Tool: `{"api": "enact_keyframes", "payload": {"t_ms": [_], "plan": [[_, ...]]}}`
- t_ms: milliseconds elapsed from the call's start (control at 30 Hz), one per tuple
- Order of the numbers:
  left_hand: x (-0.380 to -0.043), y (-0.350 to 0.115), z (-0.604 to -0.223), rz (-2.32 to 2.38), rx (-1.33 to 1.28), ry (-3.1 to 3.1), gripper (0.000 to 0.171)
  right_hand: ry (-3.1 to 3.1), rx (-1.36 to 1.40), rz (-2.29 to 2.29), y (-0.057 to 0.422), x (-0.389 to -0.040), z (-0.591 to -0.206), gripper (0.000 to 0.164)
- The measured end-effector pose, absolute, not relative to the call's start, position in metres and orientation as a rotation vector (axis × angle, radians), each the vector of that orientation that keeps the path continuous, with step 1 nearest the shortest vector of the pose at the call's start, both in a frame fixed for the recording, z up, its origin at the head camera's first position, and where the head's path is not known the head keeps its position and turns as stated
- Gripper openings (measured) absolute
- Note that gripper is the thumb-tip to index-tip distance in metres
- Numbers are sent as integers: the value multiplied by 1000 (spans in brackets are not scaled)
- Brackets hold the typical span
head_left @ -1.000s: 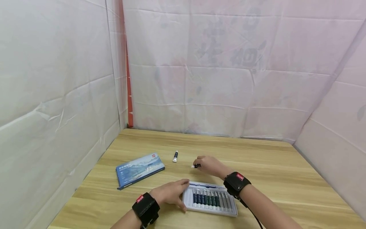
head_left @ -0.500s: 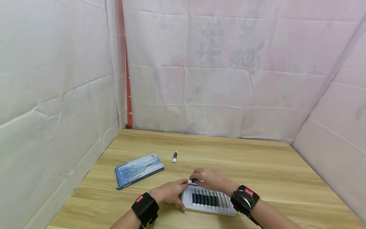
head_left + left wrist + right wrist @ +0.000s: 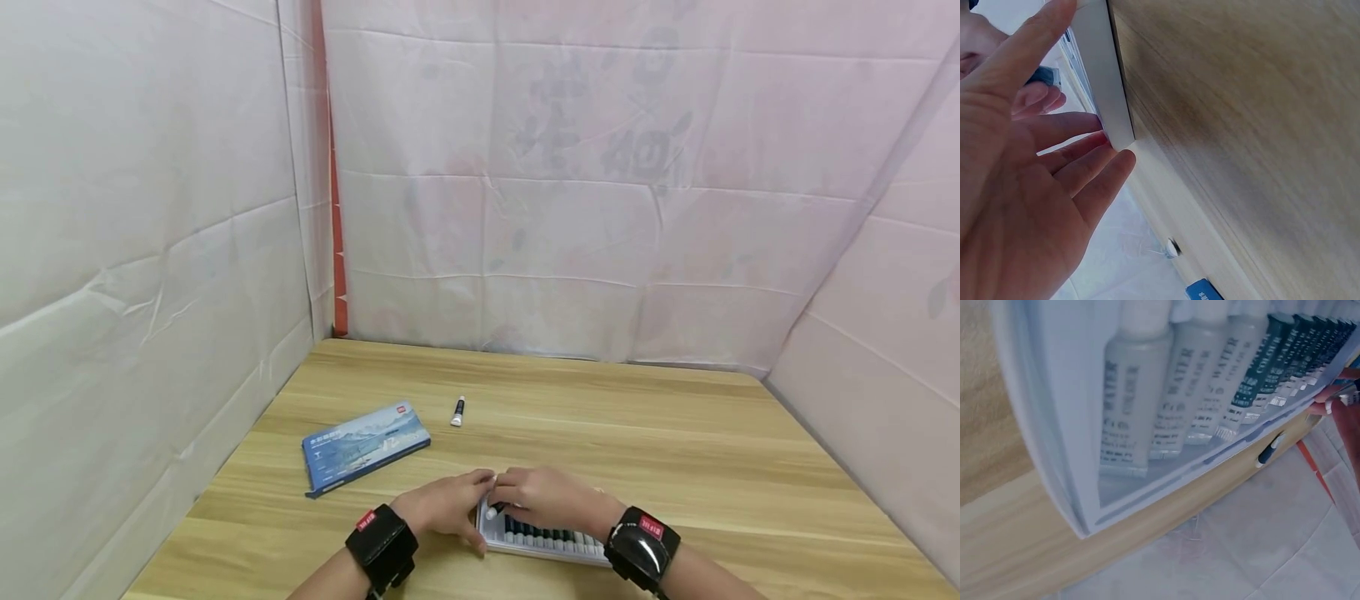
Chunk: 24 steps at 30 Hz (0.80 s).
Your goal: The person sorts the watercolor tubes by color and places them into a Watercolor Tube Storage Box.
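Note:
My left hand point(image 3: 448, 506) holds the left end of a white plastic paint tray point(image 3: 547, 554), thumb at the near corner and fingers at the far corner point(image 3: 1105, 69). Between the fingertips of my right hand point(image 3: 553, 497) is a small dark paint tube point(image 3: 496, 509) with a white cap. That tube is over the left part of the tray, its cap towards me; whether it touches the tray floor cannot be seen. A row of paint tubes point(image 3: 1200, 387), grey to green to dark, fills the tray to the right, partly hidden by the right hand in the head view.
One more dark paint tube point(image 3: 457, 411) lies on the wooden table beyond the tray. A flat blue box point(image 3: 366, 447) lies to the left of it. White sheeting point(image 3: 487, 208) hangs behind the table and at both sides.
My right hand has brought the paint tube from the table beyond the tray back towards me and over the tray's left part. The tube's cap now points more towards me. The left hand has stayed put.

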State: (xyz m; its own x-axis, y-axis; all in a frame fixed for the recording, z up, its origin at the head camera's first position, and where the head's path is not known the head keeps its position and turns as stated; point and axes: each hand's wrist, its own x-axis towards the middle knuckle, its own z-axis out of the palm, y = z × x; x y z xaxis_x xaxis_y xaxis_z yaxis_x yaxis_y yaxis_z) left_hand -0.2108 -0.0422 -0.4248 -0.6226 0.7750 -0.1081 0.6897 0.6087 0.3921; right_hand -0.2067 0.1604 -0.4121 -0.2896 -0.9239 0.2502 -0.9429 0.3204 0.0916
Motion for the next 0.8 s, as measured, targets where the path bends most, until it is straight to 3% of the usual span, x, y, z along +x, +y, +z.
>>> {"api": "enact_keyframes", "payload": {"t_ms": [533,800], "plan": [[-209,-43,-421,546,1174,2521,72,-2340,1848,161,150,-200,-411,13],[-210,-42,-421,466,1206,2544,81,-2319,1825,68,153,-203,-417,16]]}}
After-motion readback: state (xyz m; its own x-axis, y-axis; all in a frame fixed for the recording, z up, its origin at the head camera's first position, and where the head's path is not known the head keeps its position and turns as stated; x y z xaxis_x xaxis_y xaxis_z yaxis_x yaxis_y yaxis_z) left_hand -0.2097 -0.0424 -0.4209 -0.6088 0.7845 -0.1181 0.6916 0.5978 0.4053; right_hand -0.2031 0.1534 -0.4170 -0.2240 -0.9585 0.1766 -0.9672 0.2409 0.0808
